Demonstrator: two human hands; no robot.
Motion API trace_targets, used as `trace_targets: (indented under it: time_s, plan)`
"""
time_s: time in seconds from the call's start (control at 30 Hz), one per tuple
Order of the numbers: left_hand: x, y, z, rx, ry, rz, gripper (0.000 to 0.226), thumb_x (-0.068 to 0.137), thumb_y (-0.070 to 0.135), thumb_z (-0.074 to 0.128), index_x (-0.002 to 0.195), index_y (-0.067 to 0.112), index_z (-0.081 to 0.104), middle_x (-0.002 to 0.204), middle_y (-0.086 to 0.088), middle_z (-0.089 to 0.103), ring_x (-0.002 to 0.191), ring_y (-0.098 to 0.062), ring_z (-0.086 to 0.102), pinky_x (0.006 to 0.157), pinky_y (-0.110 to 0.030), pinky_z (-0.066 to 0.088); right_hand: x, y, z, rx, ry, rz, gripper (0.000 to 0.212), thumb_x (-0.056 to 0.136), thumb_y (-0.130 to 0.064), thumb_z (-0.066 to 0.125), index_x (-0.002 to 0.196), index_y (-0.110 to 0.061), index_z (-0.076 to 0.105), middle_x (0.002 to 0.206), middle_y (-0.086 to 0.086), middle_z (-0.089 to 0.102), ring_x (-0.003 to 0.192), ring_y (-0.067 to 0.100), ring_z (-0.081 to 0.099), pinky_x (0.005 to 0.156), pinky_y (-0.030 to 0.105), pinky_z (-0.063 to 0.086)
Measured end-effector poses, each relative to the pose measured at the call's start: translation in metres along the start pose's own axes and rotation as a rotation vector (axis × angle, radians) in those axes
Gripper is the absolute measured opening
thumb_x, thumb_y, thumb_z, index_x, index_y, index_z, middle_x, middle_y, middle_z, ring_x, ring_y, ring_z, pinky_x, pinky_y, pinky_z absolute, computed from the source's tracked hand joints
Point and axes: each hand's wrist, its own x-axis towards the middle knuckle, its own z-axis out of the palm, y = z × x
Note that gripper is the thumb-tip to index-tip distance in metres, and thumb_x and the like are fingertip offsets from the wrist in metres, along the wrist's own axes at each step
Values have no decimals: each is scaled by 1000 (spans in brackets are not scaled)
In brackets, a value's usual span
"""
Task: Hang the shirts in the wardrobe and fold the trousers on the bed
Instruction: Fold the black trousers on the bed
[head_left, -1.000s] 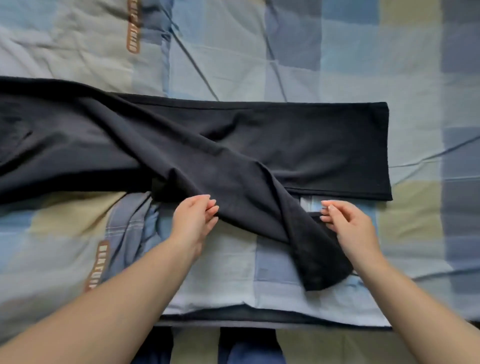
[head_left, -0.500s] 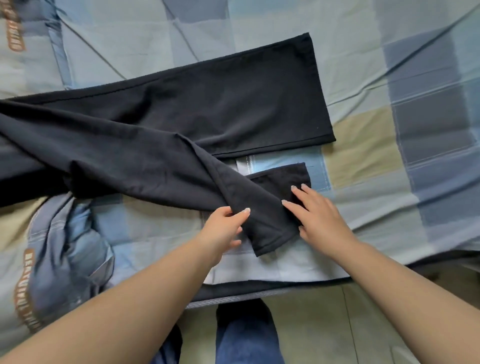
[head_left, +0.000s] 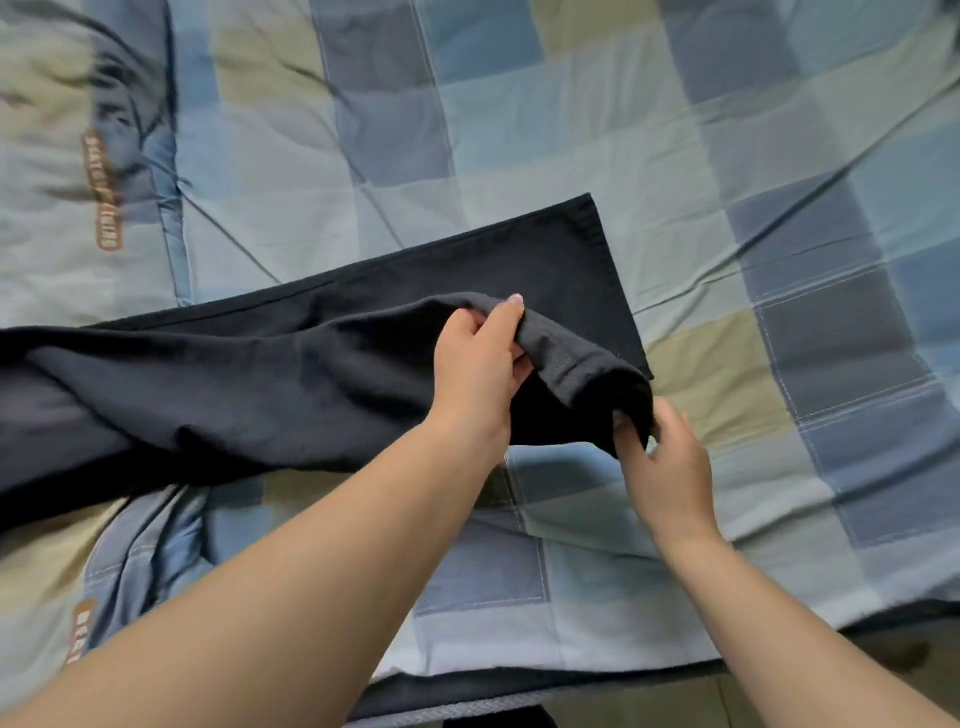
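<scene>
Near leg of black trousers (head_left: 270, 374) is held raised betw. both hands: hem pinched by L hand (head_left: 480, 364) and R hand (head_left: 662, 457), over far leg flat on bed (head_left: 727, 156).

Both bare forearms reach forward from the lower edge of the view, the left one from the lower left, the right one from the lower right; the left hand (head_left: 480, 371) is raised, its thumb up and its fingers curled, pinching a fold of the black cotton trousers (head_left: 218, 384); the right hand (head_left: 662, 467) sits lower and just beside it, fingers bent, gripping the hem end of the same lifted leg.
</scene>
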Motion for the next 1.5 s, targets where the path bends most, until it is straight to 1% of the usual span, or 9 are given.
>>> trace_targets:
  time_s: [0.2, 0.4, 0.57, 0.73, 0.87, 1.13, 1.27, 1.37, 1.5]
  plan:
    - [28, 68, 58, 53, 177, 176, 26, 86, 18, 54, 67, 18, 36, 59, 2, 36, 53, -13, 36, 56, -28, 36, 59, -51, -21, 172, -78, -67, 19, 96, -37, 50, 78, -32, 51, 69, -26, 59, 64, -8, 55, 52, 7, 38]
    - [90, 74, 106, 255, 124, 66, 11, 89, 17, 49, 79, 15, 47, 78, 1, 53, 79, -17, 57, 67, -27, 46, 147, -28, -24, 105, -176, 237, 26, 90, -41, 57, 98, -19, 66, 86, -5, 67, 82, 16, 63, 60, 28, 45]
    - [113, 20, 69, 431, 76, -52, 6, 95, 25, 50, 96, 24, 56, 109, 4, 62, 97, -8, 62, 78, -29, 49, 164, 26, -5, 27, -201, 419, 29, 90, -29, 60, 113, -12, 67, 112, 4, 68, 104, 24, 62, 93, 36, 49]
    - [84, -47, -24, 412, 178, -195, 17, 97, 32, 53, 89, 18, 59, 95, 1, 68, 83, -8, 66, 68, -25, 50, 128, 58, 10, 144, -90, 453, 26, 87, -40, 63, 100, -18, 64, 110, -1, 67, 97, 16, 60, 84, 29, 46]
    - [68, -78, -82, 302, 264, -401, 30, 95, 38, 54, 110, 13, 56, 115, -4, 59, 103, -18, 60, 85, -34, 48, 117, 58, 16, 589, -151, 631, 19, 87, -38, 64, 85, -21, 58, 106, 5, 64, 104, 23, 60, 88, 42, 53]
    - [78, -68, -85, -180, 697, -156, 68, 90, 30, 65, 146, 20, 28, 123, -4, 48, 117, -29, 54, 95, -43, 50, 115, 46, 20, 680, -13, 568, 12, 93, -9, 57, 90, -21, 56, 99, -3, 66, 90, 13, 64, 67, 33, 56]
    - [63, -71, -83, -175, 666, -189, 66, 87, 33, 69, 140, 20, 33, 132, -4, 46, 115, -22, 54, 94, -39, 50, 125, 56, -19, 608, 113, 567, 16, 93, -9, 56, 88, -24, 56, 91, -9, 63, 84, 9, 61, 63, 29, 52]
    - [49, -79, -92, -283, 521, -251, 28, 90, 26, 65, 108, 13, 50, 125, -9, 56, 115, -25, 57, 97, -40, 48, 131, 68, -51, 586, 215, 579, 15, 94, -10, 55, 104, -20, 58, 94, -10, 61, 96, 13, 59, 66, 31, 51]
    - [39, -80, -117, -377, 479, -292, 12, 93, 23, 61, 92, 15, 52, 130, -9, 46, 136, -26, 37, 104, -40, 43, 122, 69, -52, 749, 260, 650, 39, 93, -12, 58, 131, -14, 50, 124, 0, 61, 109, 17, 61, 82, 39, 53]
